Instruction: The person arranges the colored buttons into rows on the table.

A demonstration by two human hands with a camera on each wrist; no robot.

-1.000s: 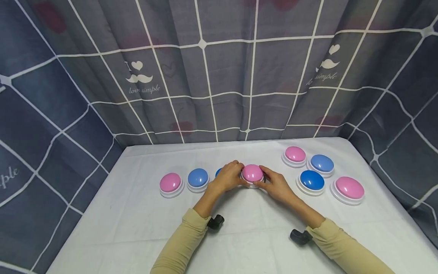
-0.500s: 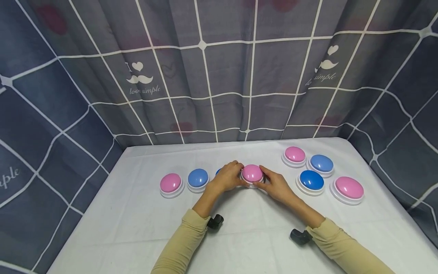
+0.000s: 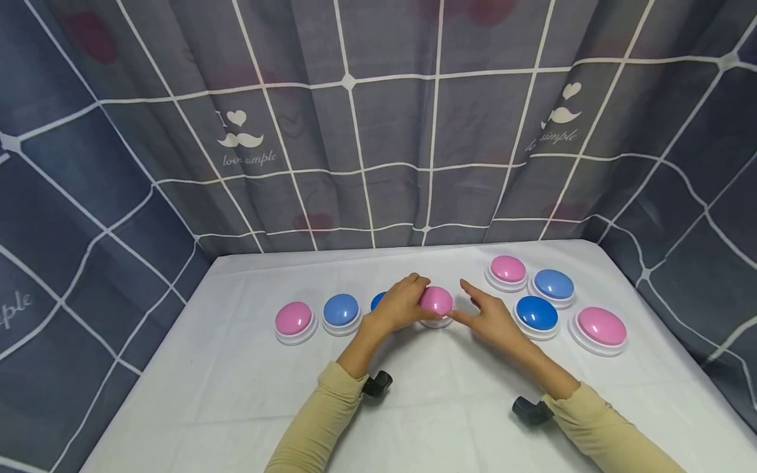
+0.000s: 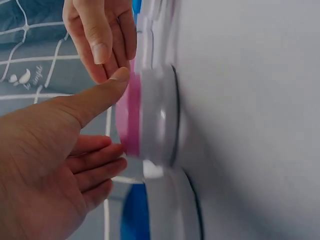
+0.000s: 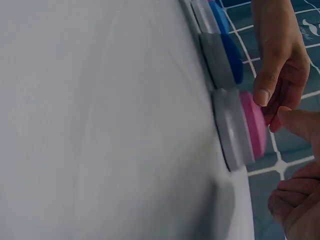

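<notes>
A pink dome button (image 3: pixel 436 301) on a round white base sits on the cloth, between the two hands. My left hand (image 3: pixel 404 303) is at its left side; in the left wrist view the thumb and fingertips lie right at the edge of the pink dome (image 4: pixel 128 115), loosely spread. On the other side my right hand (image 3: pixel 493 322) is drawn back, thumb and fingers parted, with nothing between them. Partly hidden behind the left hand is a dark blue button (image 3: pixel 377 300). The right wrist view shows the pink button's base (image 5: pixel 231 130) flat on the cloth.
Left of the hands stand a light blue button (image 3: pixel 341 310) and another pink button (image 3: pixel 293 318). A cluster at the right holds two pink buttons (image 3: pixel 507 269), a light blue one (image 3: pixel 554 284) and a dark blue one (image 3: pixel 536 313). A grid-patterned curtain (image 3: pixel 390 131) surrounds the white-covered table (image 3: pixel 225 394).
My right hand has let go of the pink button and moved right, its fingers spreading. The left hand has loosened and shifted up toward the dome. The button stays in place.
</notes>
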